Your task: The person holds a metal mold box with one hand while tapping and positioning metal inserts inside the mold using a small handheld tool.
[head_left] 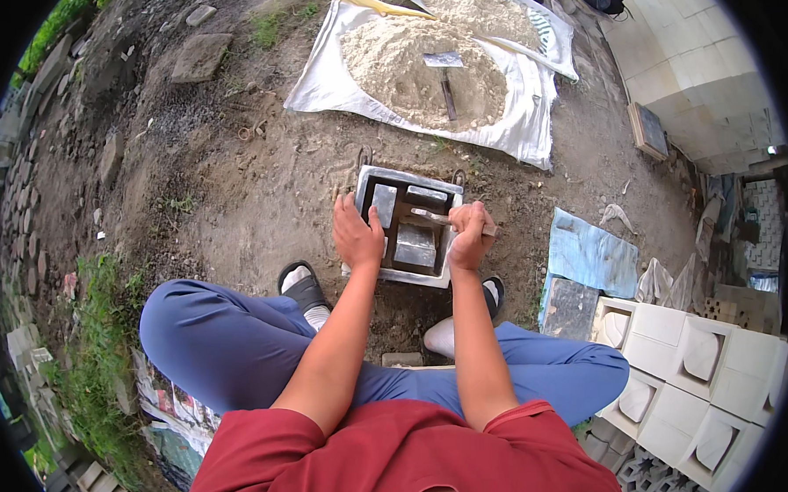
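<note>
A metal block mould [409, 174] sits on the ground between my feet, its frame open at the top. Raised blocks and dark channels show inside it. My left hand [358, 233] lies on the mould's left rim with its fingers stretched out. Over the right rim, my right hand [470, 233] is closed round a short light-coloured tool [428, 215]. The tool's narrow end reaches left over the inside of the mould. Its exact kind is not clear, since my fingers cover its middle.
Beyond the mould, a white sheet [530, 139] bears a pale sandy heap [376, 60] with a trowel-like tool [445, 81] on it. Pale cast blocks [658, 337] stand at the right, near a blue sheet [592, 250]. Flat stones [200, 57] lie at the far left.
</note>
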A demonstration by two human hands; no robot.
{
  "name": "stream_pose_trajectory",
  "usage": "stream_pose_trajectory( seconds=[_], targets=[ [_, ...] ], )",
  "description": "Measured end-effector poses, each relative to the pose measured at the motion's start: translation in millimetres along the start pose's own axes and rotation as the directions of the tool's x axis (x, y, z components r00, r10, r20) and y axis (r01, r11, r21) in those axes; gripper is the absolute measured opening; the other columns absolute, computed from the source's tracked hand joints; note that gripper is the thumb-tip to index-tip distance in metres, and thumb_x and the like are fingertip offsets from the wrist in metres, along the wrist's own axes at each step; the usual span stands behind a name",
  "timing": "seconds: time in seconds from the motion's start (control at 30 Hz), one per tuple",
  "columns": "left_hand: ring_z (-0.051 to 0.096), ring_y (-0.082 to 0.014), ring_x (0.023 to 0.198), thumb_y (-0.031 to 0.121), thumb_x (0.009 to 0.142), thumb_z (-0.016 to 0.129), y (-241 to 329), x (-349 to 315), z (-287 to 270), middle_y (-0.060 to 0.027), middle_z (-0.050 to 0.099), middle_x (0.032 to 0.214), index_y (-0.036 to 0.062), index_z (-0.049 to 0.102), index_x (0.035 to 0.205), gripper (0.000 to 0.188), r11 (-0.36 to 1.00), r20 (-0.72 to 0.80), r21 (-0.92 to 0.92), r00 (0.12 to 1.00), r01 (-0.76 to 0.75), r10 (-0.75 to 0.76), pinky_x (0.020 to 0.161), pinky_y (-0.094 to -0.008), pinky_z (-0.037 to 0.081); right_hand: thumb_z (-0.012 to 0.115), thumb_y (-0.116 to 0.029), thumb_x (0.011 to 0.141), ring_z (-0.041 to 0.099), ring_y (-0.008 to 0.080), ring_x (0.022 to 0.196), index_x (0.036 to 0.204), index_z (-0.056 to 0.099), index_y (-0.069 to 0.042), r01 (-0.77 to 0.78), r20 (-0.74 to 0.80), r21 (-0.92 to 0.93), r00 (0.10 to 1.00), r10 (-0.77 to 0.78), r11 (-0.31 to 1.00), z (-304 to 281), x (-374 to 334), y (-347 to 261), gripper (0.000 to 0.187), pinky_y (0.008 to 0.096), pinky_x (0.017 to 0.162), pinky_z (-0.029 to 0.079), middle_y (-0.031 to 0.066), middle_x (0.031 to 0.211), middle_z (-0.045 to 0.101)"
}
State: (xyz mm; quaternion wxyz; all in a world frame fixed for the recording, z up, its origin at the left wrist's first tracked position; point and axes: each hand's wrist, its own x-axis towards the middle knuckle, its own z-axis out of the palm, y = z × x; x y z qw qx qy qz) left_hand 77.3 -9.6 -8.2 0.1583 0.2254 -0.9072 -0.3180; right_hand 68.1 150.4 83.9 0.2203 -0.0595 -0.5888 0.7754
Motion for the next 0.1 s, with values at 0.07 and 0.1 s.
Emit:
stream_pose_trajectory(
  seconds=[0.07,0.1],
  targets=[
    [0.040,-0.0394,0.147,0.034,0.098,0.065,-5.2,2.6,5.2,-0.0183,0.040,0.162,0.0140,0.048,0.151,0.058,0.981,-0.004,0.000,0.981,-0.195,0.195,0.118,-0.0525,0.033,0.046,-0.024,0.111,0.035,0.0123,0.056,0.063,0.032,-0.011,0.039,0.024,0.035,0.999,-0.040,0.999,-1.1,-0.8,-21.3,0.051,0.0329,0.056,0.032,-0.0012,0.059,0.037],
    [0.042,-0.0409,0.146,0.034,0.098,0.066,-3.5,7.0,8.8,-0.0182,0.042,0.161,0.0149,0.049,0.150,0.058,0.938,-0.007,-0.011,0.938,-0.347,0.346,0.117,-0.0530,0.035,0.044,-0.025,0.112,0.032,0.0136,0.055,0.063,0.032,-0.012,0.048,0.039,0.005,0.998,-0.048,0.999,-5.3,-1.4,-31.5,0.052,0.0348,0.062,0.036,-0.0022,0.057,0.031]
  ],
)
